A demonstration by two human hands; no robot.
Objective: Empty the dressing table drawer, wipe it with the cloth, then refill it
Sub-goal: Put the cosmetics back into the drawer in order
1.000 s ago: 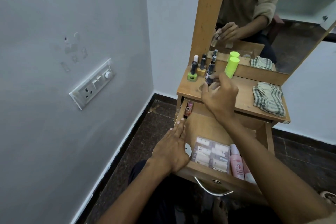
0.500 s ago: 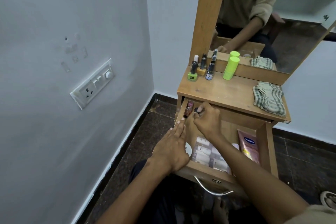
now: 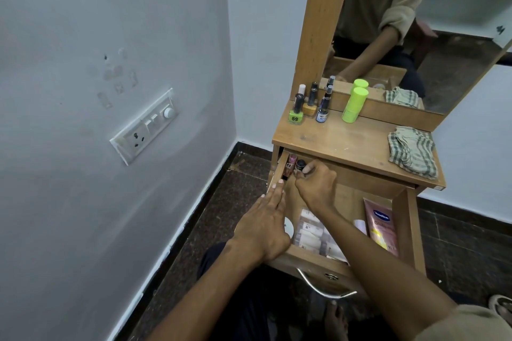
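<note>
Matt, pale wood-grain drawer and tabletop; shiny curved metal handle; soft checked woven cloth far right; glossy pink plastic lotion tube; glassy nail polish bottles.

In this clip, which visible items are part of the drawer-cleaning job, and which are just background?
Part of the job:
- drawer, open
- dark-capped bottle in the right hand grip
- pink bottle in the drawer's back corner
- pink lotion tube
- bottles on the tabletop
- green tube
- checked cloth
- left hand, flat on the drawer's edge

Background:
- wall socket
- mirror
</note>
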